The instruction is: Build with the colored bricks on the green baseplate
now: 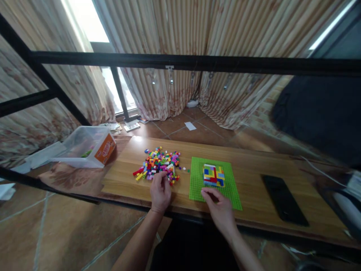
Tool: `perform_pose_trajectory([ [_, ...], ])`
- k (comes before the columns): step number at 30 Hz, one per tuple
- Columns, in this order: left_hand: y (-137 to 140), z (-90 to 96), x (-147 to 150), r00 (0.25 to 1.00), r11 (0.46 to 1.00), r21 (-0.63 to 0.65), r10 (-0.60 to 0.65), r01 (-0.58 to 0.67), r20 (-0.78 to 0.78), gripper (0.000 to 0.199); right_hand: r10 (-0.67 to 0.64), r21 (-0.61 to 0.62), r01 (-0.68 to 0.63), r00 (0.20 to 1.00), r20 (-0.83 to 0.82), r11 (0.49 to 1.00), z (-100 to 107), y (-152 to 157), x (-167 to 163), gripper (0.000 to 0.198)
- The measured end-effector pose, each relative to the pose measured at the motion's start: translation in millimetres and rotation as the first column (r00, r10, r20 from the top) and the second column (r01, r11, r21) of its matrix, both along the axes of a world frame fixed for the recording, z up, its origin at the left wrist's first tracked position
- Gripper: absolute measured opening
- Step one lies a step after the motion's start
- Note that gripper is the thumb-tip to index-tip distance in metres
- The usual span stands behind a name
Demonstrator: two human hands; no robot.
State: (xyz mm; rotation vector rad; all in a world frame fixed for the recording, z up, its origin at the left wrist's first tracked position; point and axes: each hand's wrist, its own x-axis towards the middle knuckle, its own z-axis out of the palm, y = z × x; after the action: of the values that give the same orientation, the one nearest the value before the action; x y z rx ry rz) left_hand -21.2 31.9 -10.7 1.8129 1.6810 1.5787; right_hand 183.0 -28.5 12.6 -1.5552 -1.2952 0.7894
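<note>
A pile of small colourful toy bricks lies on the left part of the wooden table. My left hand is at the pile's near edge, its fingers bent together among the bricks; whatever is between them is too small to make out. To the right of the pile sits a green studded baseplate. On it stands a low, roughly square build of bricks in yellow, red, blue and white. Just in front of that build, over the plate's near part, my right hand has thumb and fingertips pinched together. Any piece there cannot be made out.
A black phone-like slab lies on the table to the right. Beyond the left end stands a clear plastic bin with an orange label. A dark metal rail crosses behind the table, with curtains beyond.
</note>
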Motion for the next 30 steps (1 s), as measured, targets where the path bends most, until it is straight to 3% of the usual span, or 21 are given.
perform_pose_trajectory([
  [4,2,-0.9,-1,0.998,1.0,-0.018,-0.01,0.009,-0.055,0.015,-0.217,-0.02,0.217,0.976,0.01,0.976,-5,-4,52,0.032],
  [8,2,0.9,-2,0.995,1.0,-0.017,0.0,-0.002,-0.1,0.015,-0.276,-0.031,0.277,0.961,0.029,0.96,-9,12,80,0.034],
  [15,3,5.2,-1,0.986,1.0,-0.011,0.024,-0.026,-0.164,0.013,-0.23,-0.056,0.233,0.972,0.057,0.971,-6,33,79,0.032],
  [30,3,3.9,-1,0.988,1.0,-0.011,-0.019,0.018,-0.152,0.012,-0.236,-0.057,0.234,0.972,-0.024,0.971,-18,38,88,0.037],
])
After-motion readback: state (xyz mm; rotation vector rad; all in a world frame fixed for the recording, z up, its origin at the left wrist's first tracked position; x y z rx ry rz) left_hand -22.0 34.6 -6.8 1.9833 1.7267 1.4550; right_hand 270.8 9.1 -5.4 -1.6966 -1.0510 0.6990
